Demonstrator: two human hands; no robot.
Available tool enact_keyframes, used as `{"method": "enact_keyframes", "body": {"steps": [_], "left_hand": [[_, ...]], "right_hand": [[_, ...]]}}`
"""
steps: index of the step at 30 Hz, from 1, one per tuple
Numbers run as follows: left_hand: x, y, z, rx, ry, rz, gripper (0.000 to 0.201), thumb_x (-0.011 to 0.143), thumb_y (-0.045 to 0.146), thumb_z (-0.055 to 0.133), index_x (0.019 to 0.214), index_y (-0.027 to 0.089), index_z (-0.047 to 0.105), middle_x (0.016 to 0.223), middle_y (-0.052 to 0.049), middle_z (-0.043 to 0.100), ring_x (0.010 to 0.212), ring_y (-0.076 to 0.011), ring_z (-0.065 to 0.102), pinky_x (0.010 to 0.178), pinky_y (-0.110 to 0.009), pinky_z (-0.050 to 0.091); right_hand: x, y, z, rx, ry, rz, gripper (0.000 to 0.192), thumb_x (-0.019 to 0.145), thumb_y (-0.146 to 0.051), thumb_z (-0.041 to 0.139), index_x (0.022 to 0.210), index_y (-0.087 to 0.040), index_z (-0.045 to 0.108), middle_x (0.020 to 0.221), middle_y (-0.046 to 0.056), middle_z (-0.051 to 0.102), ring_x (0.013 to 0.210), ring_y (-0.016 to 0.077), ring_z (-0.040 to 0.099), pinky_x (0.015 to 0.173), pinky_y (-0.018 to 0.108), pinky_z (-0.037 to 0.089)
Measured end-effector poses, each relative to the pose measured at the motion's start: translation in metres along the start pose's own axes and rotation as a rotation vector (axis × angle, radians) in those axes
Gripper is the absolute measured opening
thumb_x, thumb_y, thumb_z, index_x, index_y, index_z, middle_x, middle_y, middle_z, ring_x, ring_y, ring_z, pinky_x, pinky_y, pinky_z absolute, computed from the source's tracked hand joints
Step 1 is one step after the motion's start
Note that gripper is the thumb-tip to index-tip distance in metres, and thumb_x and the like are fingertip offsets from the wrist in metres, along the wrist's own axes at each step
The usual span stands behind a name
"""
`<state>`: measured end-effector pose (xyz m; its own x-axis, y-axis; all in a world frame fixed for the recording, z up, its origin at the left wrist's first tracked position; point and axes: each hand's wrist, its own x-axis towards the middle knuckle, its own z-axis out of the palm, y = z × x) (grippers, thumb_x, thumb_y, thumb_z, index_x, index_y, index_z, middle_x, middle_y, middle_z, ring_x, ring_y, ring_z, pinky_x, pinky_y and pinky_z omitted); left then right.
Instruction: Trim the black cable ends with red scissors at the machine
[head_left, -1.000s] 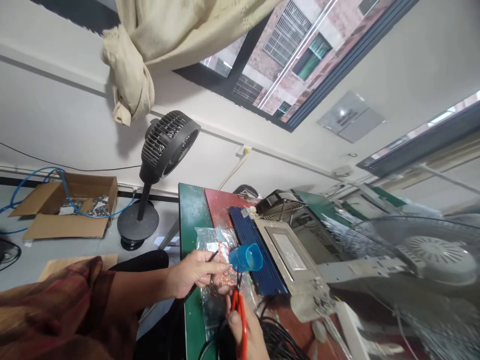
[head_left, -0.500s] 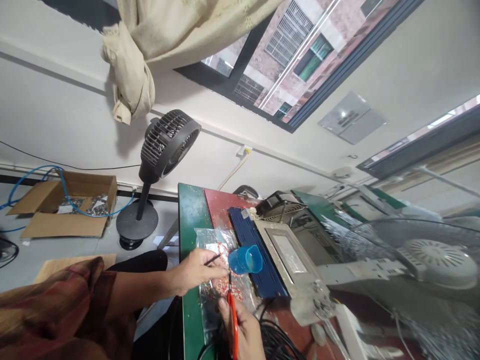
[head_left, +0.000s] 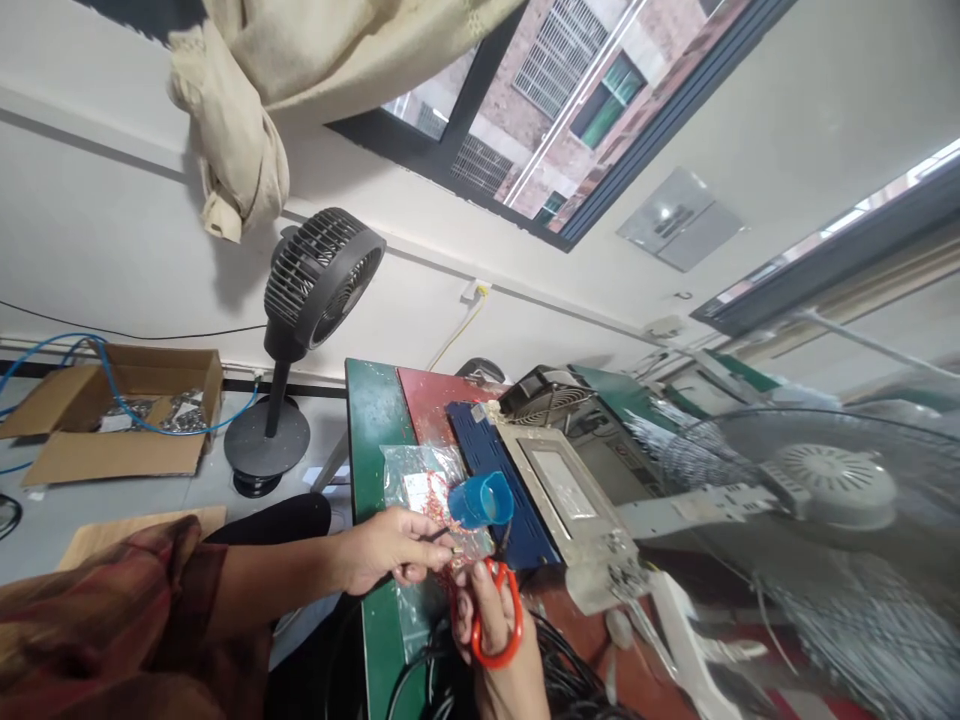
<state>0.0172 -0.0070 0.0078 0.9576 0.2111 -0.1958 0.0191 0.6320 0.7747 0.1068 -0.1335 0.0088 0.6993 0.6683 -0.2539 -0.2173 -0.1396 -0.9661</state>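
- The black cable is at lower center of the frame, just left of and below the blue cup; its short visible length by the fingers slants slightly upward to the right.
- The left hand has its grip pinched narrow on that cable, fingertips pointing right.
- The right hand, at bottom center, has its grip wrapped around the orange-handled scissors; the handle loops run roughly up and down the frame, while the blades' direction is hard to make out.
- The blue cup has its long axis nearly level across the frame, mouth toward the right; its contents cannot be told.
- A clear plastic bag lies on the green tabletop, with red and yellow bits scattered near the cup.
- The cardboard box, left of the frame, has its flaps spread and holds small shiny pieces.
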Motion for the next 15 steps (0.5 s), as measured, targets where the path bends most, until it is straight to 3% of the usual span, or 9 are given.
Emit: {"method": "enact_keyframes", "body": {"steps": [7, 11, 15], "left_hand": [[-0.0022, -0.0034, 0.0038, 0.018, -0.018, -0.075, 0.029, 0.064, 0.034, 0.068, 0.067, 0.01, 0.052, 0.053, 0.004, 0.046, 0.041, -0.0017, 0.037, 0.04, -0.018, 0.017], [-0.0034, -0.0062, 0.0033, 0.011, -0.006, -0.054, 0.028, 0.065, 0.034, 0.068, 0.067, 0.01, 0.053, 0.056, 0.004, 0.048, 0.04, -0.0006, 0.035, 0.04, -0.019, 0.015], [-0.005, -0.0085, 0.0011, 0.029, -0.039, -0.006, 0.026, 0.067, 0.032, 0.067, 0.073, 0.009, 0.056, 0.062, 0.002, 0.053, 0.041, 0.0005, 0.034, 0.041, -0.019, 0.016]], "right_hand": [[-0.0012, -0.0006, 0.0025, 0.116, -0.062, 0.049, 0.039, 0.071, -0.05, 0.066, 0.061, -0.018, 0.047, 0.043, -0.005, 0.045, 0.033, 0.0051, 0.036, 0.031, 0.016, 0.024], [-0.002, -0.0003, 0.0023, 0.067, -0.083, 0.072, 0.037, 0.07, -0.048, 0.068, 0.063, -0.017, 0.048, 0.045, -0.005, 0.047, 0.033, 0.0048, 0.037, 0.031, 0.015, 0.023], [-0.0069, -0.005, 0.006, 0.201, -0.118, 0.16, 0.04, 0.062, -0.047, 0.074, 0.061, -0.017, 0.048, 0.045, -0.006, 0.045, 0.034, 0.0034, 0.034, 0.031, 0.014, 0.022]]}}
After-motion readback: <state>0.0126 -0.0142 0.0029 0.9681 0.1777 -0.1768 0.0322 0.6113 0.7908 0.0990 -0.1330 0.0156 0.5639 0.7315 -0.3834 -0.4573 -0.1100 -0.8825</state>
